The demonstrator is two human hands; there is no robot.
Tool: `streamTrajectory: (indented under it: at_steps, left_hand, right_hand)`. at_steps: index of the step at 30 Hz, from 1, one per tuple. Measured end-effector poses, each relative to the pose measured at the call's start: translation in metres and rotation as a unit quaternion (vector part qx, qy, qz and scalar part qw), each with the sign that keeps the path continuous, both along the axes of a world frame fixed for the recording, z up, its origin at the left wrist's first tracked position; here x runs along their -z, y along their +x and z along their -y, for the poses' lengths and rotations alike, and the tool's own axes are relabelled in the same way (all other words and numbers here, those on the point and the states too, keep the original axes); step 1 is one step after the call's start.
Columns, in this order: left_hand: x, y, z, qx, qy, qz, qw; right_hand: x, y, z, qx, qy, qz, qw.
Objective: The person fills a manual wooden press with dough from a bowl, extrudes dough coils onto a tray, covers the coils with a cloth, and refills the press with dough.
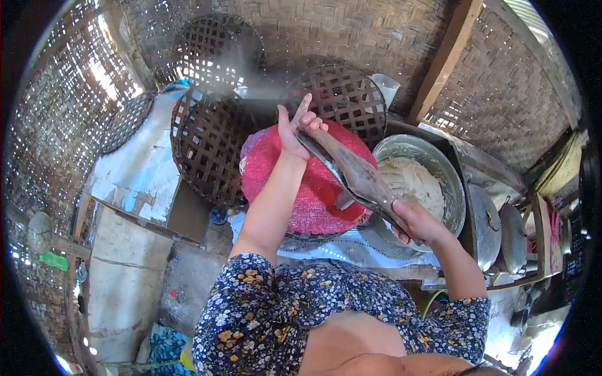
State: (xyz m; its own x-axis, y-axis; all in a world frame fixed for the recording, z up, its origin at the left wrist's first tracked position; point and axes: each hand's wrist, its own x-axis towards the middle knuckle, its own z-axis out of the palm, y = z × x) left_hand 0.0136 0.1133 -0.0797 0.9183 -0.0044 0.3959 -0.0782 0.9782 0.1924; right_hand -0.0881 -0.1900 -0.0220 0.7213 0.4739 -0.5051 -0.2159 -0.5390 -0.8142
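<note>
A long, dark brown, flat piece that looks like wood (pixel 354 169) slants across the middle of the view, wide in the middle and narrower at both ends. My left hand (pixel 300 128) has its lower fingers curled round the upper end, while its thumb and forefinger stick out. At the lower right end, my right hand (pixel 415 220) is closed round the piece. A short pale cylinder (pixel 343 200) shows just below it; whether the two are joined I cannot tell. Beneath lies a red cloth (pixel 276 182) over something round. Right of the cloth, a large metal basin (pixel 456 188) holds pale dough (pixel 411 182).
Open-weave round baskets (pixel 207 144), (pixel 342 94) stand behind the cloth. A worn pale-blue surface (pixel 138 178) is at left. Metal pot lids (pixel 484 225) lean at right. Woven walls and a wooden post (pixel 446 62) close off the back.
</note>
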Motion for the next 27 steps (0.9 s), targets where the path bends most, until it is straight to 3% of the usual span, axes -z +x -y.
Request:
streamTrajectory:
  at_steps: [4,12,19,24,27]
  left_hand:
    - [0.006,-0.014,0.008,0.019,-0.013,-0.008,1.0]
    - [-0.058,-0.016,0.001,0.021,-0.027,0.105,0.994]
    - [-0.066,-0.049,0.011,0.03,-0.014,0.116,0.993]
    - [-0.083,-0.038,0.016,0.034,-0.023,0.124,0.991]
    - [-0.102,-0.037,0.001,0.025,-0.01,0.14,0.99]
  right_hand:
    - [-0.012,-0.015,0.008,0.006,-0.035,0.019,0.999]
    - [-0.045,-0.016,0.001,0.021,-0.039,0.179,0.983]
    - [-0.048,-0.037,0.02,0.003,-0.047,0.156,0.987]
    - [-0.063,-0.031,0.021,-0.003,-0.089,0.305,0.948]
    - [-0.062,-0.026,0.007,-0.009,-0.095,0.336,0.937]
